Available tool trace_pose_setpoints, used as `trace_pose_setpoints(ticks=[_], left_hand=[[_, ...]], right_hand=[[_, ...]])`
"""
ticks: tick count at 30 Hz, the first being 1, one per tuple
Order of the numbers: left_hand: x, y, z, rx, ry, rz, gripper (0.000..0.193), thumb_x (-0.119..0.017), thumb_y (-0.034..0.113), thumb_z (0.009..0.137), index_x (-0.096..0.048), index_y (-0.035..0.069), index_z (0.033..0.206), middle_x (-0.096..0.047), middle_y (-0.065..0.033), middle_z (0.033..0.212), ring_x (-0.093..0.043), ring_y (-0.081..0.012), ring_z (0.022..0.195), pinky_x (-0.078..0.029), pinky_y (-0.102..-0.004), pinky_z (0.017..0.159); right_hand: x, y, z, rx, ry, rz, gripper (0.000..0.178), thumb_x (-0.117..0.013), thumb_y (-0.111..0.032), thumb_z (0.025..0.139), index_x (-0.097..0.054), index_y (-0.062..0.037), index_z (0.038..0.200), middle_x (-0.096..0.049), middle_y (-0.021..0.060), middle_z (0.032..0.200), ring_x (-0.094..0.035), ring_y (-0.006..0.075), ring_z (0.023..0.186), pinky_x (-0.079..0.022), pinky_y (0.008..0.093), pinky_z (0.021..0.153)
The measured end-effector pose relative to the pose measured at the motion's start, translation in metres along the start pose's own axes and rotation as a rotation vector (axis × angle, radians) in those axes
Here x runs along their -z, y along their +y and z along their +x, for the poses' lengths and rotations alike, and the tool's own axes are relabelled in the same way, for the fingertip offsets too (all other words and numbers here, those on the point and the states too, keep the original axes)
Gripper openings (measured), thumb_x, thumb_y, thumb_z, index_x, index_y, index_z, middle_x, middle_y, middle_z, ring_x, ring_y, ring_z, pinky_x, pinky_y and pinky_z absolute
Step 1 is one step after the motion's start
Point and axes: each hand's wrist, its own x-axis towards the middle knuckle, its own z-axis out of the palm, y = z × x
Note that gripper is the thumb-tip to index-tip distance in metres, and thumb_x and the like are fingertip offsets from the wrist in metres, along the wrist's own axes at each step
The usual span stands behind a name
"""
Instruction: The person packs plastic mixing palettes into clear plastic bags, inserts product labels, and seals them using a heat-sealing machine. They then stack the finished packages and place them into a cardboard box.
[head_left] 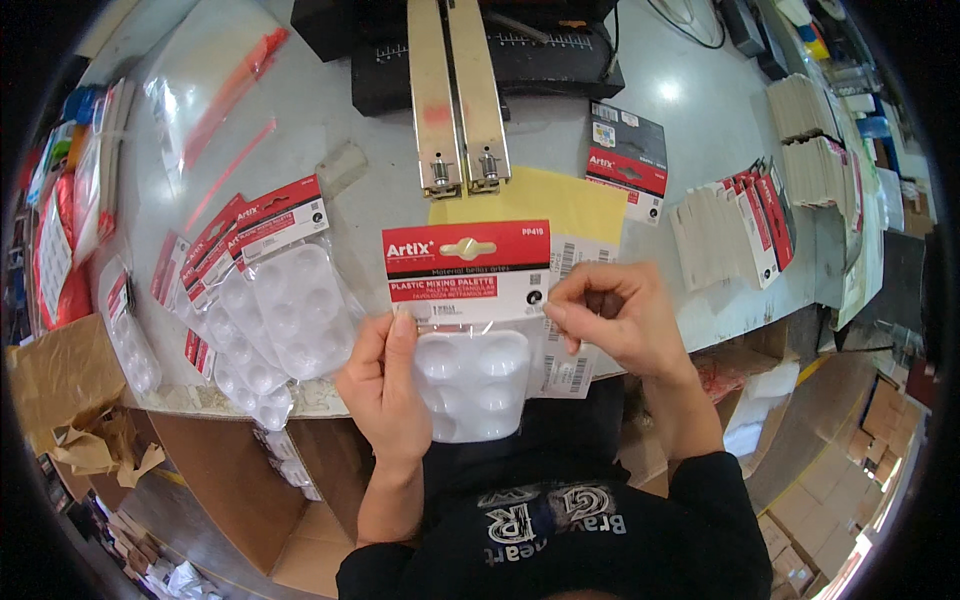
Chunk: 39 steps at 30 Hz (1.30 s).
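My left hand [388, 385] grips the left edge of a clear bag holding a white plastic palette [470, 380] with round wells. A red and white header card [466, 272] tops the bag. My right hand [612, 320] pinches the card's lower right corner, in front of a white sheet of barcode stickers [572, 372]. Both hands hold the package just above the table's near edge, over a yellow sheet [540, 205].
A pile of packed palettes [270, 310] lies left on the grey table [700, 120]. A black machine with two metal arms [458, 100] stands ahead. Stacks of header cards [730, 235] sit right, clear bags [215, 90] far left, cardboard boxes [240, 480] below the table.
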Motion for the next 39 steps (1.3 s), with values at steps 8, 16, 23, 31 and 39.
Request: trace_pose_setpoints(ticks=[8,16,23,31,39], left_hand=[[-0.026,-0.013,0.055,-0.078,-0.03,0.169,0.03,-0.043,0.023,0.101,-0.052,-0.001,0.085,-0.051,-0.0046,0.072,-0.042,-0.0093,0.07,-0.038,-0.0252,0.065],[-0.027,-0.028,0.083,-0.097,-0.087,-0.016,0.029,-0.045,0.02,0.101,-0.045,0.002,0.078,-0.043,-0.0001,0.07,-0.036,-0.0083,0.069,-0.034,-0.0241,0.063],[-0.031,-0.02,0.079,-0.095,-0.064,-0.006,0.029,-0.045,0.021,0.101,-0.046,0.002,0.079,-0.043,0.001,0.071,-0.036,-0.0076,0.069,-0.034,-0.023,0.063],[-0.027,-0.046,0.081,-0.088,-0.073,0.059,0.029,-0.045,0.022,0.101,-0.049,0.002,0.08,-0.049,-0.0007,0.072,-0.041,-0.0084,0.07,-0.037,-0.0241,0.065],[0.093,0.01,0.1,-0.19,0.585,0.876,0.034,-0.054,0.027,0.094,-0.06,-0.003,0.109,-0.062,-0.0183,0.102,-0.058,-0.0295,0.098,-0.043,-0.0419,0.089]], right_hand=[[-0.023,0.02,0.059,0.032,0.237,0.4,0.01,-0.064,-0.009,0.085,-0.062,0.0,0.082,-0.056,0.0012,0.065,-0.051,0.0087,0.053,-0.038,0.0218,0.049],[-0.026,0.026,0.075,0.137,0.265,0.489,0.009,-0.064,-0.008,0.085,-0.063,-0.0003,0.082,-0.057,0.0022,0.066,-0.052,0.0087,0.054,-0.04,0.0223,0.05],[-0.025,0.02,0.069,0.107,0.329,0.415,0.011,-0.066,-0.008,0.084,-0.063,0.0025,0.08,-0.059,0.0035,0.068,-0.053,0.0095,0.055,-0.043,0.0238,0.051],[-0.022,0.031,0.073,0.163,0.272,0.378,0.009,-0.063,-0.009,0.087,-0.065,0.0002,0.087,-0.06,0.0032,0.07,-0.055,0.0084,0.06,-0.044,0.0219,0.058],[0.103,-0.039,-0.028,0.411,1.034,-1.115,0.05,-0.075,-0.021,0.077,-0.057,0.0027,0.117,-0.061,0.0196,0.114,-0.059,0.0295,0.106,-0.046,0.0387,0.091]])
